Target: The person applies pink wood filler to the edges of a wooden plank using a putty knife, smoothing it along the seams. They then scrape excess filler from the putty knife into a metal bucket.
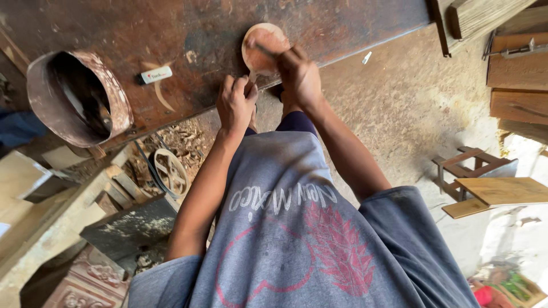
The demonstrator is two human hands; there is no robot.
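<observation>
Worn brown workbench [188,23] with wooden spoon [264,45], metal drum [77,97], small white box [156,75].

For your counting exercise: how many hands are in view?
2. The left hand grips the wooden spoon by its handle at the bench edge; the right hand works a tool in its bowl.

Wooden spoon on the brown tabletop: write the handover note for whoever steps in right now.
Left hand: grip closed on the handle of the round pale wooden spoon, steadying it on the dark brown tabletop.
Right hand: holds a thin dark tool against the spoon's bowl.
Done: bowl's inside looks reddish-brown.
Left: rim is pale; handle hidden.
</observation>
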